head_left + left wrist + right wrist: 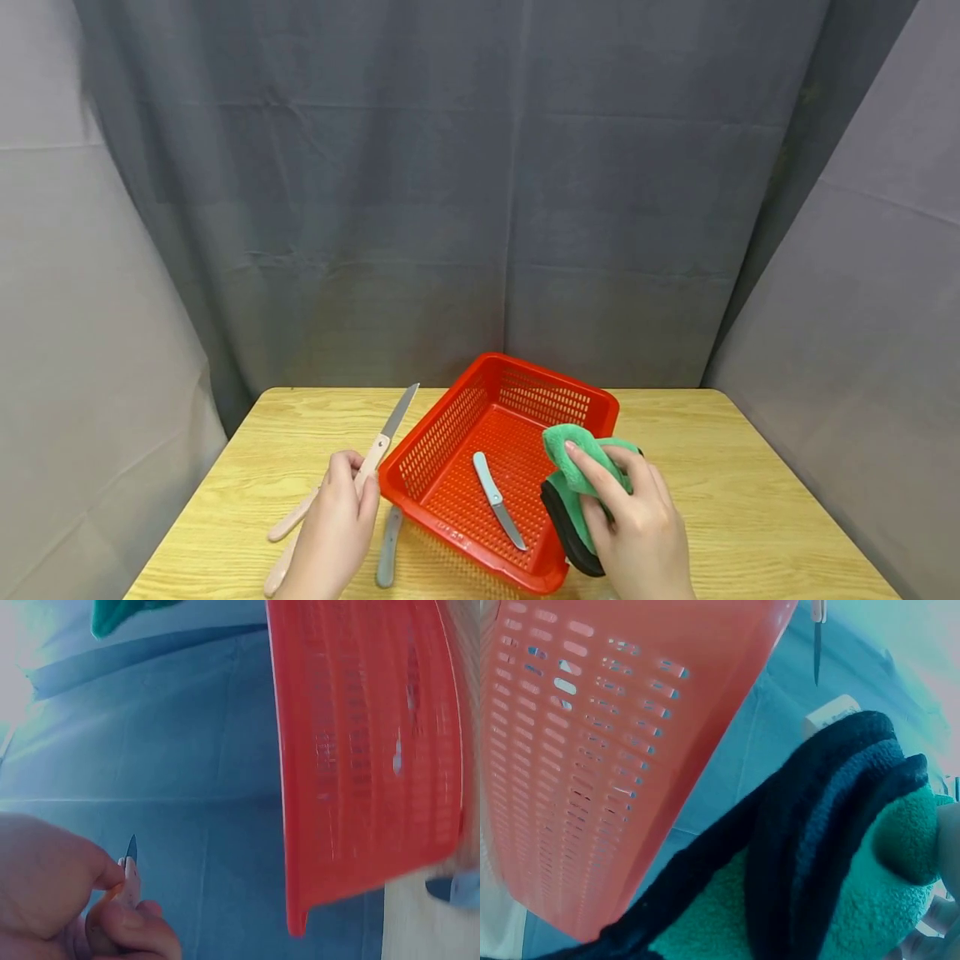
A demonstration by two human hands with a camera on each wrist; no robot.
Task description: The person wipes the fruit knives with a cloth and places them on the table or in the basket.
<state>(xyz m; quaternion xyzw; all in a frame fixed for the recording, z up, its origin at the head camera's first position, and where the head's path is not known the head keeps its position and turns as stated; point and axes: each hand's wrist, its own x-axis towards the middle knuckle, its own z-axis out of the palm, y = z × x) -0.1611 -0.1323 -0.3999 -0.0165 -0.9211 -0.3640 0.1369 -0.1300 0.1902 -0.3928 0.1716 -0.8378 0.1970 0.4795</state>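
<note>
My left hand [341, 521] pinches a knife [384, 437] by its cream handle, blade pointing up and away, beside the red basket's left rim. In the left wrist view that knife [130, 879] sits between thumb and curled fingers. A green cloth with black edging [577, 483] is bunched in my right hand [637, 525], over the basket's right side. The right wrist view shows the folded cloth [870, 877] close up, with a white tag-like piece [831, 714] behind it. Inside the red plastic basket [491, 550] lies a knife with a light blue handle [487, 479].
Two cream handles [288, 521] lie on the wooden table [757, 492] by my left wrist, partly hidden by it. A grey-blue handle [388, 550] lies by the basket's front left corner. Grey curtains [420, 208] enclose the table's back and sides.
</note>
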